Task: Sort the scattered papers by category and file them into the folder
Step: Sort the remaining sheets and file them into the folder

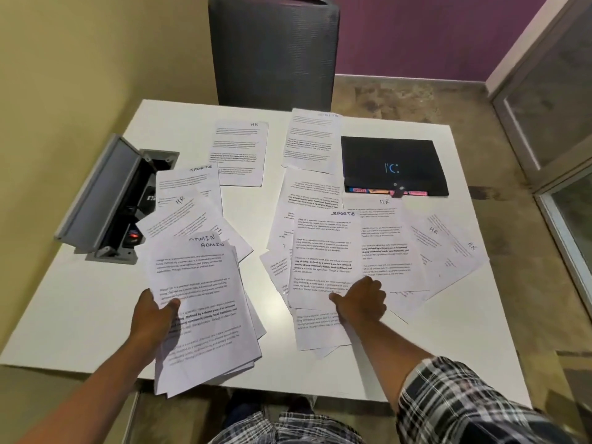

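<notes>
My left hand (157, 318) grips a stack of sheets headed ADMIN (205, 302), held above the near edge of the white table (80, 315). My right hand (362, 302) pinches the lower edge of a sheet headed SPORTS (323, 254), which lies on top of several overlapping papers. More sheets marked HR (381, 238) and SPORTS (189, 184) lie spread across the table. A black folder (392, 163) with coloured tabs along its near edge sits at the far right of the table.
An open grey cable box (105, 200) is set into the table at the left, its lid raised. A dark chair (272, 49) stands behind the far edge. A glass partition (557, 123) is on the right.
</notes>
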A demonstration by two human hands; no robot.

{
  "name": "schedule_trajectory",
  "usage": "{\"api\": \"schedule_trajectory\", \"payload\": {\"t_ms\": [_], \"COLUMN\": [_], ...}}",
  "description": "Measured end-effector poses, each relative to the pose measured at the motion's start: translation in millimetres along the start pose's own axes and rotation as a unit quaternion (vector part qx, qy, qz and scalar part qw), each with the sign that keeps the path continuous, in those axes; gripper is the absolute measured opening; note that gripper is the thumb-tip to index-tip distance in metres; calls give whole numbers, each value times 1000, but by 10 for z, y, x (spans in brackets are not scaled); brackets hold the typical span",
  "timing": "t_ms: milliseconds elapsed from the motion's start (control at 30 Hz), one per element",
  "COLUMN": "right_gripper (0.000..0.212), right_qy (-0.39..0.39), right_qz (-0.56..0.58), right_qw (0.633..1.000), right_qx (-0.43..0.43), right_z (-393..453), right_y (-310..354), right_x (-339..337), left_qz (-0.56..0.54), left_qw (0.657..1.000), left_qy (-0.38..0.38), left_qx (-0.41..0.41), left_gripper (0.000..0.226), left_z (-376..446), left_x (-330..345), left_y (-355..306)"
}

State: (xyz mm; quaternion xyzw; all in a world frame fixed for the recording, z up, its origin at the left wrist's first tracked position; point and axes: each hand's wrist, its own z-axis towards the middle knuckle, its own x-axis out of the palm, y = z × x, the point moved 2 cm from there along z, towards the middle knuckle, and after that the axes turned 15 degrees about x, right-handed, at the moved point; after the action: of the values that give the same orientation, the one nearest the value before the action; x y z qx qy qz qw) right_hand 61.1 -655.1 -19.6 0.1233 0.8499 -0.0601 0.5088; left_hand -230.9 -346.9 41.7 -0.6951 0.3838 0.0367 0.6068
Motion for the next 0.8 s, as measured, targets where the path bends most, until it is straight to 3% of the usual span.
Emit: {"api": "schedule_trajectory", "payload": {"t_ms": [167, 300, 433, 733, 800], "right_gripper": [43, 22, 24, 35, 47], "right_qy": [-12, 39, -4, -12, -14], "right_qz": [0, 244, 344, 268, 254], "right_qw": [999, 969, 938, 954, 954], "right_qx": [-44, 3, 48, 132, 156], "right_z": [-69, -58, 250, 873, 856], "right_y": [76, -62, -407, -1203, -1192], "right_x": [110, 17, -286, -620, -603], "left_qz": [-10, -16, -47, -92, -94], "left_qw": [1000, 1000, 999, 993, 992], "left_qy": [2, 9, 23, 73, 79], "left_qx": [-8, -7, -4, 16, 15], "left_gripper": [26, 26, 23, 28, 28], "left_z": [34, 88, 134, 118, 88], "left_x": [-138, -241, -250, -101, -65], "left_y": [45, 62, -62, -218, -218]}}
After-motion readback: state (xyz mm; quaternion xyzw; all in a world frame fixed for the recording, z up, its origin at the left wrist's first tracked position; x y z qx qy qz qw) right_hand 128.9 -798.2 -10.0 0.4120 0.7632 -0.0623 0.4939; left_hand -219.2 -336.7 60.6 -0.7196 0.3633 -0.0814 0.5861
